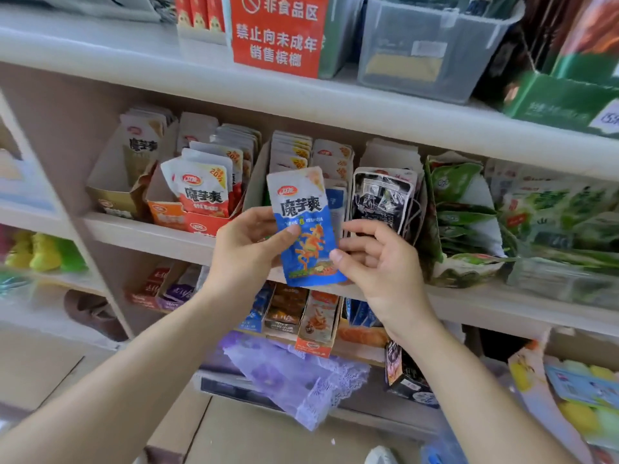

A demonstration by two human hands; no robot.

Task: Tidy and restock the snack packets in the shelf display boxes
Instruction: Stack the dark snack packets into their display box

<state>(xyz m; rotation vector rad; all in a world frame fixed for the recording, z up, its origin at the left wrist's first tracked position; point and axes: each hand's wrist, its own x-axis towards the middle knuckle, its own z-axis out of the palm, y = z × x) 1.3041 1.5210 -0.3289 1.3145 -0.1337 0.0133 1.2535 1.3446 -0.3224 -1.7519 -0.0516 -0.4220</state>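
Standing at the shelving, the person holds a blue packet [303, 226] upright in front of the middle shelf [150, 234], just on the near side of the grey card display box [253, 187], where a row of similar packets stands on edge. The left hand [248, 244] grips the packet's left side, thumb flat on the printed face and fingers curled out of sight behind; the right hand [378, 262] pinches the lower right edge, thumb on the front and the other fingers loosely curled beside and behind it, though how many touch I cannot tell.

It looks a light thing: a flat sealed pouch of glossy film, white at the top and blue below, with rounded corners. It seems soft enough to bend and is likely slick under dry fingers; a hold by the sealed side edges or the top seam seems safer than squeezing the filled middle. Slid in top seam up, it should stand among the others.

To the left, red packets [204, 192] lean crookedly in an orange card box [167, 212]; to the right, crinkled black packets [382, 195] and shiny green packets [459, 209] sag untidily; a mauve lace cloth [294, 380] lies lower down and nearer.
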